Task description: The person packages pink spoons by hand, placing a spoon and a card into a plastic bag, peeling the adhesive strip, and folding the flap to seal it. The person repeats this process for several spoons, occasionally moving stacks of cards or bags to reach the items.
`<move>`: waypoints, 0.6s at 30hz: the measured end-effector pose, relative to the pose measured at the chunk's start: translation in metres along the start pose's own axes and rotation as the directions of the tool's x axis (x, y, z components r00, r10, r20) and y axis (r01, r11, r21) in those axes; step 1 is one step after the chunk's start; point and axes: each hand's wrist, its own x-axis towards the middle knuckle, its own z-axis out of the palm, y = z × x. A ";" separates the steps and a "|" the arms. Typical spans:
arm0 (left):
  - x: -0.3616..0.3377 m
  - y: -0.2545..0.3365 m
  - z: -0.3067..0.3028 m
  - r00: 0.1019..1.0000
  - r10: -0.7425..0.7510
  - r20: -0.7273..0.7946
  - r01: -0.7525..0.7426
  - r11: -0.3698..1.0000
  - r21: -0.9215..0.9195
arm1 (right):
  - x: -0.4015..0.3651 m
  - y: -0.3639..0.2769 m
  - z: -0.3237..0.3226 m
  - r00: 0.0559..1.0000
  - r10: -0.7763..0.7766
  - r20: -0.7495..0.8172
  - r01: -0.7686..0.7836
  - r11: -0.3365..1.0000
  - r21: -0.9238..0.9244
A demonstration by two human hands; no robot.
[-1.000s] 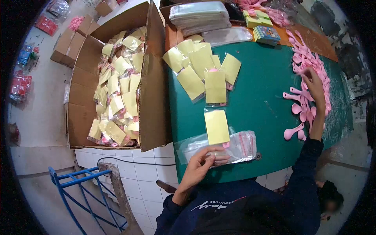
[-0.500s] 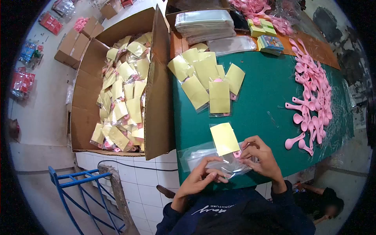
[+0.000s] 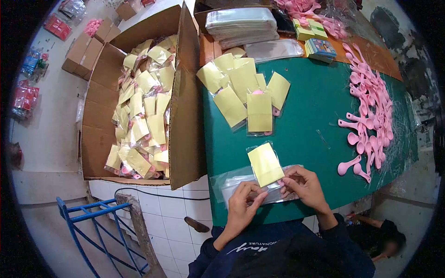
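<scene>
A clear bag with a yellow card (image 3: 265,164) in it lies tilted near the front edge of the green table (image 3: 306,116). My left hand (image 3: 244,200) pinches the bag's lower left corner between thumb and fingers. At its lower right corner my right hand (image 3: 302,185) also grips it, beside a small bit of pink. Under the bag and my hands lie flat empty clear bags (image 3: 232,185). Farther back are several bagged yellow cards (image 3: 259,112) with pink pieces.
On the left stands a large cardboard box (image 3: 187,102) full of bagged cards. Pink spoons (image 3: 368,123) are heaped at the right. Stacked clear bags (image 3: 241,23) and small card stacks (image 3: 320,48) lie at the back. Another person (image 3: 382,236) is at the lower right.
The clear bag now reaches up around the yellow card's top. My left hand has moved up and closed at the bag's lower corner; my right hand has closed in lower on the right.
</scene>
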 end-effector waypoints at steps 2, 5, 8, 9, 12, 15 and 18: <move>0.001 -0.004 0.001 1.000 -0.008 0.015 0.009 0.999 -0.052 | 0.001 0.001 0.003 0.999 -0.006 -0.043 0.005 1.000 -0.014; 0.002 -0.010 0.006 0.996 -0.088 -0.016 0.082 0.972 -0.220 | 0.000 0.002 0.006 0.995 -0.027 -0.094 0.023 0.998 -0.051; 0.003 -0.008 0.013 0.988 -0.127 -0.088 0.090 0.937 -0.337 | 0.001 0.005 0.007 0.989 -0.068 -0.128 0.056 0.994 -0.097; 0.003 -0.008 0.014 0.985 -0.127 -0.116 0.078 0.930 -0.359 | 0.001 0.003 0.009 0.987 -0.079 -0.143 0.063 0.992 -0.109; 0.003 -0.007 0.014 0.984 -0.110 -0.137 0.067 0.956 -0.284 | 0.001 0.005 0.010 0.985 -0.119 -0.127 0.104 0.988 -0.117; 0.002 -0.015 0.013 0.992 -0.070 -0.105 0.049 0.981 -0.190 | 0.000 -0.002 0.013 0.983 -0.149 -0.109 0.127 0.974 -0.189; 0.003 -0.011 0.009 0.997 -0.066 -0.039 0.062 0.993 -0.102 | -0.001 -0.003 0.014 0.984 -0.136 -0.116 0.107 0.969 -0.224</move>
